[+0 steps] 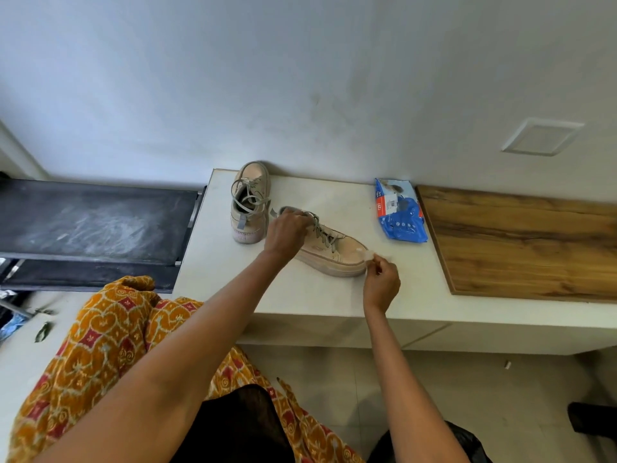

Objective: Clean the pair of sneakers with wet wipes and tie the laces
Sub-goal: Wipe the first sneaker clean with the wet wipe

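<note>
**Near sneaker held at collar, wiped at toe**

Near sneaker (329, 250) is laid flat on the white counter (334, 295), toe pointed right, sole edge toward the camera. Grey laces (319, 228) are seen loose across its tongue, not tied.

Left hand (287, 232) is curled over the heel and collar end of that sneaker; the shoe is gripped there, fingers wrapped down over the opening.

Right hand (380, 280) is placed just beside the toe cap. A small white wet wipe (366, 254) is pinched between thumb and fingertips and pressed against the front of the toe.

Second sneaker (248, 203) is stood behind the first, against the wall, heel toward the camera, toe pointed away. Its laces are also undone. The two shoes are close; contact cannot be told.

Blue wipes pack (399, 212) is lying flat on the counter to the right of the shoes, well apart from them, next to a wooden board (521, 242).

A dark shelf (96, 222) is seen left of the counter.
</note>
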### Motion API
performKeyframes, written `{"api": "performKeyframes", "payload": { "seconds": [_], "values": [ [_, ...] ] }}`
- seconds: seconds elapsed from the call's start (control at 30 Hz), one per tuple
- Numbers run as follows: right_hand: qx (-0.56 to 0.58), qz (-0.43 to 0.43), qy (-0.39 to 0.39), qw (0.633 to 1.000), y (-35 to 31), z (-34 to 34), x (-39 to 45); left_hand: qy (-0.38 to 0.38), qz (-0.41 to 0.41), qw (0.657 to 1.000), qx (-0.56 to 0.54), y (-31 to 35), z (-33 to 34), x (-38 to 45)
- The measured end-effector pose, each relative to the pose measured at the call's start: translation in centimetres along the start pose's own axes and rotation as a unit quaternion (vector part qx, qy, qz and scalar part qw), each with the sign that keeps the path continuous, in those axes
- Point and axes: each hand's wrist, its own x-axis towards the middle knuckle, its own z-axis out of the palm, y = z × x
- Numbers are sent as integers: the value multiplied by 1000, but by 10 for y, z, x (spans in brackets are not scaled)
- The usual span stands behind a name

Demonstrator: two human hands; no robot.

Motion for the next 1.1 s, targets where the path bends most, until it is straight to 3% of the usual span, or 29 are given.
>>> {"api": "performKeyframes", "payload": {
  "seconds": [0.13, 0.33, 0.43, 0.5, 0.6, 0.73, 0.9, 1.1],
  "values": [
    [24, 68, 15, 997, -13, 11, 7, 54, -33, 998, -23, 11, 5, -17],
    [-47, 2, 6, 999, -31, 43, -46, 96, -70, 991, -62, 17, 10, -33],
    [-40, -4, 2, 999, -35, 47, -54, 95, -35, 994, -36, 16, 9, -36],
    [-47, -19, 6, 999, -30, 39, -42, 96, 47, 994, 13, 8, 7, -40],
    [-27, 34, 49, 998, -20, 25, -13, 90, 138, 985, 59, -17, 0, -47],
    [-32, 82, 48, 995, -17, 25, 10, 58, 131, 988, 64, -33, -11, -53],
    [-28, 40, 15, 999, -41, 49, -28, 58, 117, 990, 45, -13, -15, -64],
    [81, 58, -32, 995, -47, 66, -62, 57, 118, 990, 47, -7, -24, -72]
  ]
}}
